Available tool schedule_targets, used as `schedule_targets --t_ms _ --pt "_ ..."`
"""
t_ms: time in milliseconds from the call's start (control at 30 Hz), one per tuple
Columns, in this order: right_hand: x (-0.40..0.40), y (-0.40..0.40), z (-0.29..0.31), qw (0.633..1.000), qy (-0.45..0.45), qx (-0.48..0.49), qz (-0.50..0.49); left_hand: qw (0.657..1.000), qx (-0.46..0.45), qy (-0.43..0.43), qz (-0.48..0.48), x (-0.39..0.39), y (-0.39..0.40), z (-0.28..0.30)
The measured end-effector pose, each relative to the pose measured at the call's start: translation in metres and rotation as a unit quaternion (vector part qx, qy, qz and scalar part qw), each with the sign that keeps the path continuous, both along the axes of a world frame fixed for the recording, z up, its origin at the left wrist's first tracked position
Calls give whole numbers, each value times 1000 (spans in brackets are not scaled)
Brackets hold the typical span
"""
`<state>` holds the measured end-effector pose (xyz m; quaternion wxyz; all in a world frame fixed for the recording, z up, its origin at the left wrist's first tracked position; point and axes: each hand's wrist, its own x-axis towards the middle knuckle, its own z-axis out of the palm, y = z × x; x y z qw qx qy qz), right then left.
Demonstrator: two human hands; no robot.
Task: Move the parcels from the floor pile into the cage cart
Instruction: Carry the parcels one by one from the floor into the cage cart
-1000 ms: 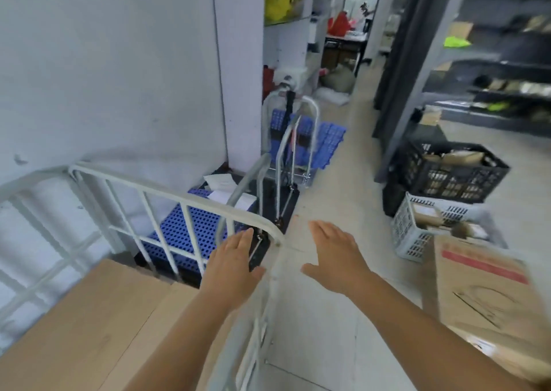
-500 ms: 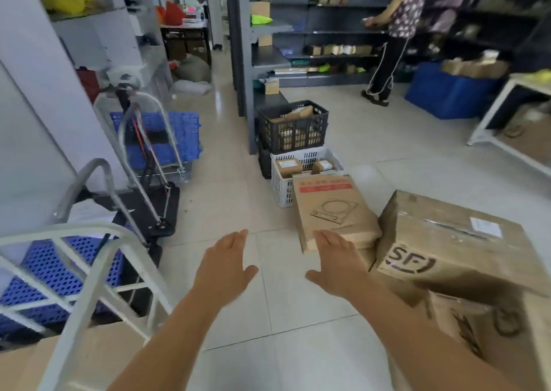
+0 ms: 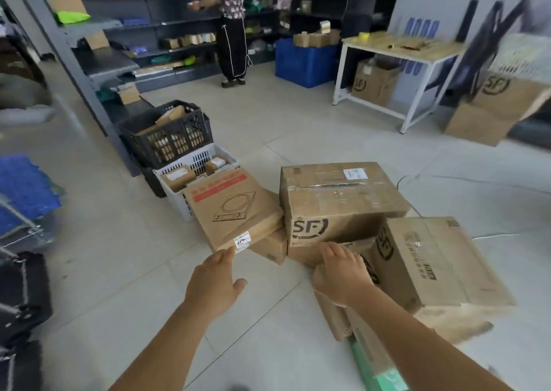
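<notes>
Both hands reach, open and empty, toward the parcels (image 3: 343,208) piled on the floor (image 3: 119,271): the left hand (image 3: 213,283) just short of the flat box (image 3: 232,208), the right hand (image 3: 343,274) in front of the SF box (image 3: 337,199) beside it.

Parcel depot, stocked shelving (image 3: 167,23), courier cartons (image 3: 340,199), crates (image 3: 167,135)

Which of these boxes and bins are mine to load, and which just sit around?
Job:
flat box
SF box
side box
left hand
right hand

Lying about:
black crate
white basket
blue bin
table
</notes>
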<state>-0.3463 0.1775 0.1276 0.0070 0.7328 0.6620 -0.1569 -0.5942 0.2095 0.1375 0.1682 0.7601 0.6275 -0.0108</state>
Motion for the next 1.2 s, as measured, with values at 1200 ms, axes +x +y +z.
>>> schedule_targets --t_ms 1200 --pt "370 342 -155 973 3 -95 -210 986 -129 88 -51 295 399 -151"
